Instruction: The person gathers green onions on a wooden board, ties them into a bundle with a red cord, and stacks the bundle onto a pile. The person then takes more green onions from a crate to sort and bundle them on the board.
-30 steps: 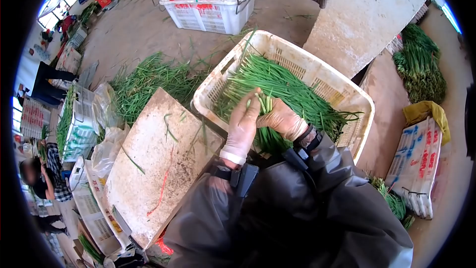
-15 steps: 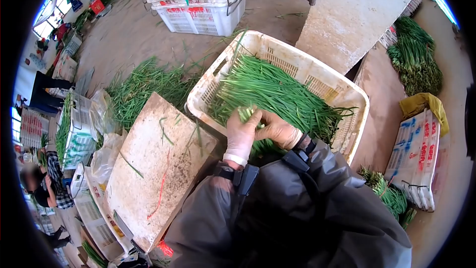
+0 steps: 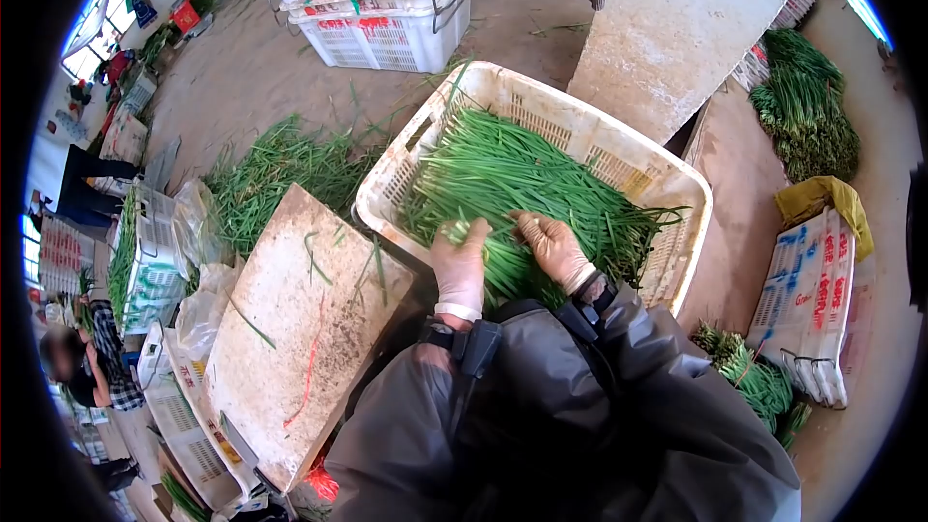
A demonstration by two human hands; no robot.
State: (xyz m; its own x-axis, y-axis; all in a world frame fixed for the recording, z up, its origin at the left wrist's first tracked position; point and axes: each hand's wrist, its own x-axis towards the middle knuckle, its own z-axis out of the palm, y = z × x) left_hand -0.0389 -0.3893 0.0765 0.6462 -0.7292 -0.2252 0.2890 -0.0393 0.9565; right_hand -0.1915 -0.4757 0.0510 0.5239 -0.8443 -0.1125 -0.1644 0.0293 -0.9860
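Long green stalks (image 3: 541, 169) fill much of a white perforated crate (image 3: 619, 126) in front of me. My left hand (image 3: 458, 261), in a pale glove, is closed round a small bunch of stalks at the crate's near side, their light ends showing by the thumb. To its right, my right hand (image 3: 553, 244), also gloved, hovers over the stalks with its fingers curved and apart. I see nothing held in it. The two hands do not touch.
A stained board (image 3: 300, 329) lies at the left, with a heap of loose greens (image 3: 280, 174) behind it. Stacked white crates (image 3: 387, 29) stand beyond. More bundled greens (image 3: 807, 106) and a flat white crate (image 3: 812, 300) are at the right. A person (image 3: 92, 367) is at far left.
My right hand has parted from my left hand and moved right, its fingers opening. My left hand still holds the bunch, now lower and slightly left. The whole view has shifted a little.
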